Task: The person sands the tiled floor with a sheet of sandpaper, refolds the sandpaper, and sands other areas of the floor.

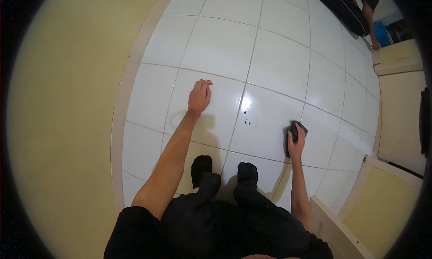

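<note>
My right hand grips a dark cloth on the white tiled floor, on the right. Part of the cloth is hidden beneath my palm. To the left, my left hand is over the tiles with its fingers loosely bent and nothing in it. Its shadow falls on the floor below the wrist. Between my two hands, several small dark spots mark a tile, near a bright patch of reflected light.
A yellow wall with a pale skirting runs along the left. At the top right, another person in dark clothes is low to the floor, near a blue object. My black-socked feet stand below. A pale door edge is at lower right.
</note>
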